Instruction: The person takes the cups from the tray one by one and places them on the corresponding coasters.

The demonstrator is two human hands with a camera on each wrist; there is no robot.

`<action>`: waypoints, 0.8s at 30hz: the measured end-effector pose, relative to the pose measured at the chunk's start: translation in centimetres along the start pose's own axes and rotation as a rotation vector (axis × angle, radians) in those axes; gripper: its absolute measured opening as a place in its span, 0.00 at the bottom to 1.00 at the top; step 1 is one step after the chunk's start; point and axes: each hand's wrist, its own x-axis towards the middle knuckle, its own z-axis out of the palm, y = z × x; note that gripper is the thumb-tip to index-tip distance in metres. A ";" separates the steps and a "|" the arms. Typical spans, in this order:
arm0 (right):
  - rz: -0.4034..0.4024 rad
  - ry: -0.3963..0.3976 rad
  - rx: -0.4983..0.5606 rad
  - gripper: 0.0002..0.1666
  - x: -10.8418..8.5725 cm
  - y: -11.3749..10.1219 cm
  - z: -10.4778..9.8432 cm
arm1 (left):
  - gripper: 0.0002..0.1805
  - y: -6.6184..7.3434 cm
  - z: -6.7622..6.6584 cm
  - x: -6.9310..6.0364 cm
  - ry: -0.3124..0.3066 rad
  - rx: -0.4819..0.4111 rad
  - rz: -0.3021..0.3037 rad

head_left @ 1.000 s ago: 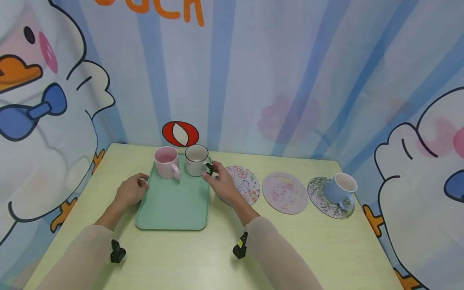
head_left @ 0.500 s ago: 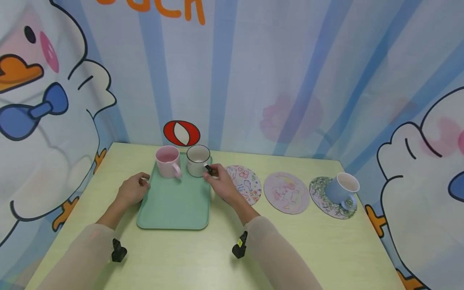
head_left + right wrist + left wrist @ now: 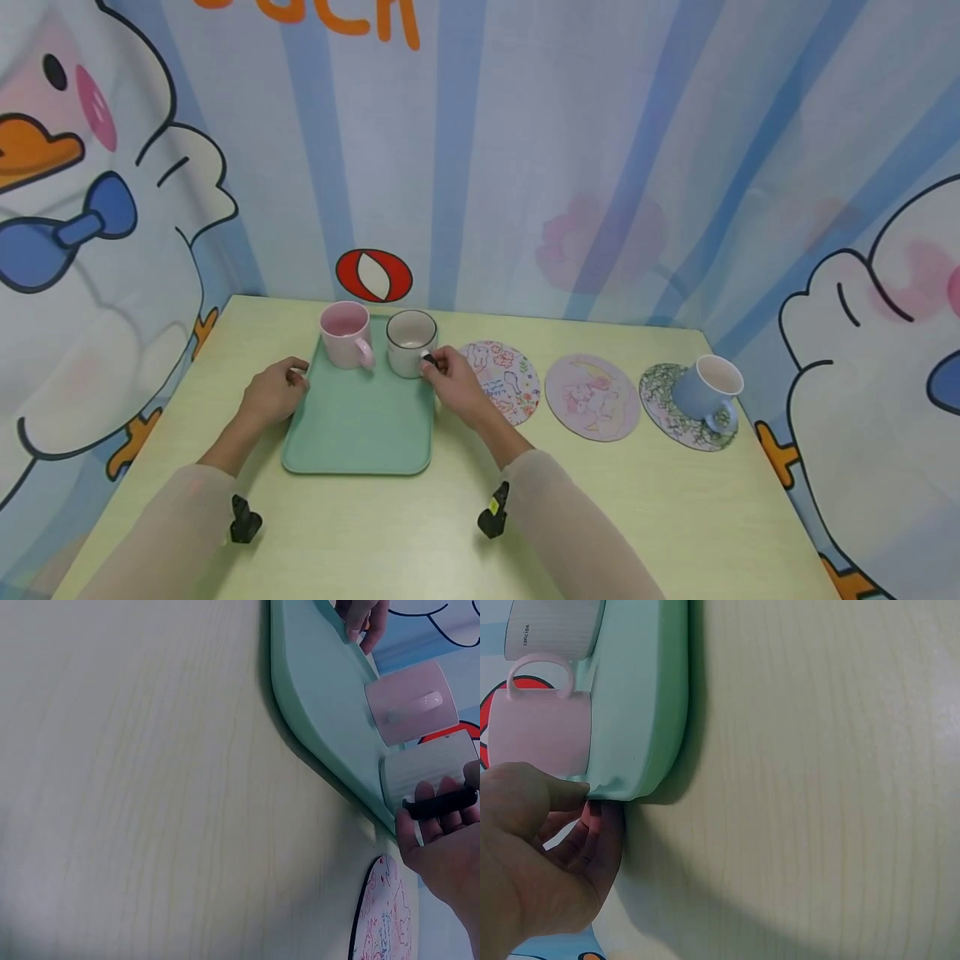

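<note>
A green tray (image 3: 360,425) lies on the table with a pink mug (image 3: 346,337) and a white mug (image 3: 409,343) side by side at its far end. My left hand (image 3: 274,392) pinches the tray's left rim; in the left wrist view the thumb of this hand (image 3: 540,847) lies on the rim, with fingers below. My right hand (image 3: 459,387) holds the white mug by its black handle (image 3: 442,804), at the tray's right edge. In the right wrist view, the fingers of the right hand (image 3: 446,847) are around that handle.
Right of the tray lie a floral round coaster (image 3: 504,383) and a pink round coaster (image 3: 592,398). Farther right, a blue mug (image 3: 701,392) stands on a green-patterned coaster (image 3: 667,422). A printed curtain (image 3: 510,167) hangs behind the table.
The white mug has shifted slightly toward me on the tray, along with my right hand. My left hand has stayed at the tray's left rim.
</note>
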 end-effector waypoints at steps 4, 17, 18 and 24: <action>0.014 -0.021 0.024 0.14 0.0 0.3 0.1 | 0.21 0.1 -0.1 -0.2 0.003 0.000 0.002; 0.033 -0.076 0.075 0.20 0.0 0.1 0.5 | 0.21 0.7 -0.3 -0.5 -0.003 -0.016 -0.020; 0.032 -0.069 0.068 0.20 -0.1 0.1 0.5 | 0.21 0.7 -0.3 -0.5 -0.003 -0.015 -0.021; 0.025 -0.031 0.033 0.21 -0.4 -0.3 0.9 | 0.21 0.5 -0.3 -0.5 -0.012 -0.019 -0.021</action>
